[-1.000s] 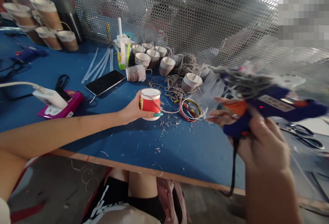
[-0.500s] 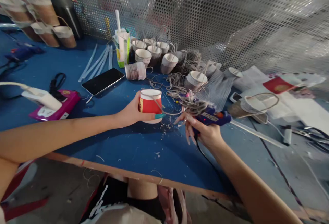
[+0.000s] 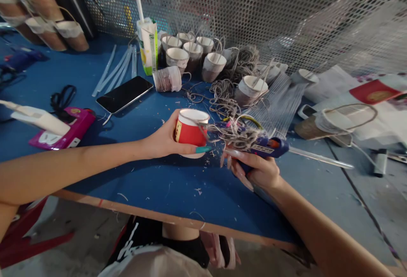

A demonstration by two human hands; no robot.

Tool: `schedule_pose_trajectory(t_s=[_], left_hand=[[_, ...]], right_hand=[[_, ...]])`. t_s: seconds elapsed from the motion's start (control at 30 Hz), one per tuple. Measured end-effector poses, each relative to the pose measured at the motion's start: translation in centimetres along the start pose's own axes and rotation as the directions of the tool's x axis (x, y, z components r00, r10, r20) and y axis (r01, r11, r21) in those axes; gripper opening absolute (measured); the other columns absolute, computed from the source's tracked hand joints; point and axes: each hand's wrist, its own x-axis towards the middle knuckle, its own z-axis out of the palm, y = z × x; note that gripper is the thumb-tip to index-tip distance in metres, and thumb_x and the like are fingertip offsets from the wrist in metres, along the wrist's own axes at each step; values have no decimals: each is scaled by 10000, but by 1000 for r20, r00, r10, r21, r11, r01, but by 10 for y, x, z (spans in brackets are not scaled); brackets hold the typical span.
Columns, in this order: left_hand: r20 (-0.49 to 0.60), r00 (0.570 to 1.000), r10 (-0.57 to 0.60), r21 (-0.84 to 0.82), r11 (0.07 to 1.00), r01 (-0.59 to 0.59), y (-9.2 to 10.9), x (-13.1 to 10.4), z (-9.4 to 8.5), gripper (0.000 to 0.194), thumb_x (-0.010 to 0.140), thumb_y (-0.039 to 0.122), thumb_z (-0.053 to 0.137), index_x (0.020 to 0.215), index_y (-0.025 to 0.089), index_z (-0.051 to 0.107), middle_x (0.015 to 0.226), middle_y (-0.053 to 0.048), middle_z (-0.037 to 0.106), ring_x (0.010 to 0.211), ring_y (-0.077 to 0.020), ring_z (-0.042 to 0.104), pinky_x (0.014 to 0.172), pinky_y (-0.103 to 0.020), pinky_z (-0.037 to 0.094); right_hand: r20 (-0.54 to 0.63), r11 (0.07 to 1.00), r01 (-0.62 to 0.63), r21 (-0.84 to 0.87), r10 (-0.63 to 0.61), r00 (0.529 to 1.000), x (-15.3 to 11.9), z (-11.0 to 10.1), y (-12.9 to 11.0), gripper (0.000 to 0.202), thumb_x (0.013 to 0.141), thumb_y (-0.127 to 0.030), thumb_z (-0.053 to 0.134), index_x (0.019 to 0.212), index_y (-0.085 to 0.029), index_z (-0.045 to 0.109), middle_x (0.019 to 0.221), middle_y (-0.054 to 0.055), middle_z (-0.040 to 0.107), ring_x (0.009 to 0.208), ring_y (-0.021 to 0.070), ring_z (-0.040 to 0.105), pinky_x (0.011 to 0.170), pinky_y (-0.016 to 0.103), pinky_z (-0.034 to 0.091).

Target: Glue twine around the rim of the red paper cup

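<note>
My left hand (image 3: 168,139) is closed around a red paper cup (image 3: 192,133) with a white rim, held upright above the blue table. My right hand (image 3: 257,164) grips a blue hot glue gun (image 3: 270,148), its front end pointing left at the cup. Frayed grey twine (image 3: 243,135) is bunched over the front of the gun and hides much of the nozzle. Whether the tip touches the cup's right side, I cannot tell. Out of the gun's back sticks a clear glue stick (image 3: 321,157).
Behind the cup stand several twine-wrapped cups (image 3: 177,59), with one lying on its side (image 3: 167,79) and a heap of twine (image 3: 222,97). A phone (image 3: 124,94), a drink carton (image 3: 148,48) and a purple power strip (image 3: 68,128) lie left. A basket-like cup (image 3: 321,124) lies right.
The glue gun has come closer to the cup's right side, and the twine strand between them no longer shows clearly. The cup has shifted slightly right in view as the camera turned.
</note>
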Motion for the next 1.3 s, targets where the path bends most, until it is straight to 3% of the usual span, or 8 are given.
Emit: schedule_pose_trajectory(t_s=[0.23, 0.53, 0.93, 1.3], left_hand=[[7, 1000, -7, 31, 999, 6, 4, 0, 0, 646, 646, 255, 837, 1143, 224, 425, 1278, -123, 653, 1184, -307, 641, 966, -469, 539], [22, 1000, 5, 27, 1000, -6, 3, -1, 0, 642, 651, 256, 836, 1166, 215, 454, 1252, -119, 668, 1159, -294, 652, 950, -444, 549], [27, 999, 17, 8, 1000, -17, 1, 0, 0, 652, 627, 235, 852, 1157, 206, 473, 1165, -103, 699, 1072, -259, 686, 931, -422, 560], [31, 999, -18, 54, 998, 16, 2, -1, 0, 684, 628, 305, 862, 1191, 217, 483, 1199, -115, 690, 1094, -290, 673, 928, -449, 548]], right_hand=[[-27, 1000, 16, 25, -15, 1000, 1, 0, 2, 353, 691, -449, 740, 463, -194, 654, 304, -25, 481, 263, 117, 448, 345, 279, 335], [29, 1000, -3, -25, 4, 1000, 1, -1, -1, 433, 713, -447, 730, 371, -214, 603, 296, 1, 481, 279, 119, 468, 337, 272, 347], [34, 998, 14, -55, -12, 999, 2, -4, 4, 494, 702, -537, 758, 401, -212, 541, 351, -10, 503, 281, 109, 479, 321, 259, 396], [40, 992, 42, -120, -37, 998, 4, -5, 3, 517, 707, -566, 744, 367, -227, 551, 322, -3, 508, 288, 122, 476, 370, 285, 423]])
